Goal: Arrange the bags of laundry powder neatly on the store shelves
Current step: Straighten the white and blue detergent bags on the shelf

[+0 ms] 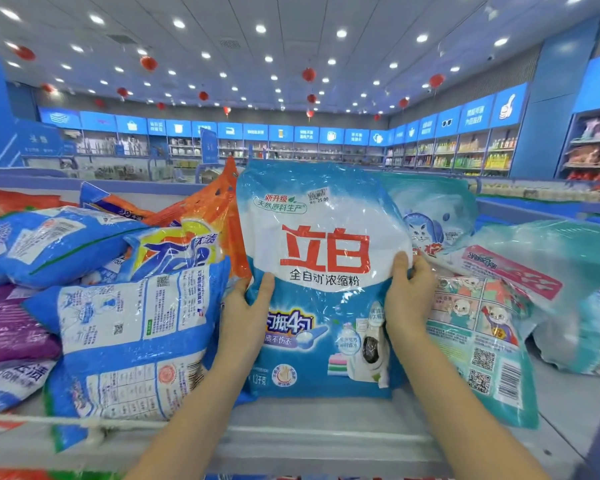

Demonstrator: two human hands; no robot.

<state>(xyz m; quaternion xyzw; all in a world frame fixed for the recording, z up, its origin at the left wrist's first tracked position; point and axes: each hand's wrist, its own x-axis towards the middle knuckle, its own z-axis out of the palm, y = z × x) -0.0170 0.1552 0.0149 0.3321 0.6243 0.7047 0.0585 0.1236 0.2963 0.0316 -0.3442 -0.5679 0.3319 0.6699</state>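
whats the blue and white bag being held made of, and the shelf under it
Blue and white bag: thin glossy plastic film, by its crinkles and the white glare patches. Shelf: smooth, pale, matte, probably painted metal or laminate; the look leaves it open.

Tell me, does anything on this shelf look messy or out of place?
Yes. Only the blue-and-white bag being held stands upright. Left of it, a blue bag lies tilted with its back label showing and an orange bag leans askew; right of it, a teal bag lies slumped.
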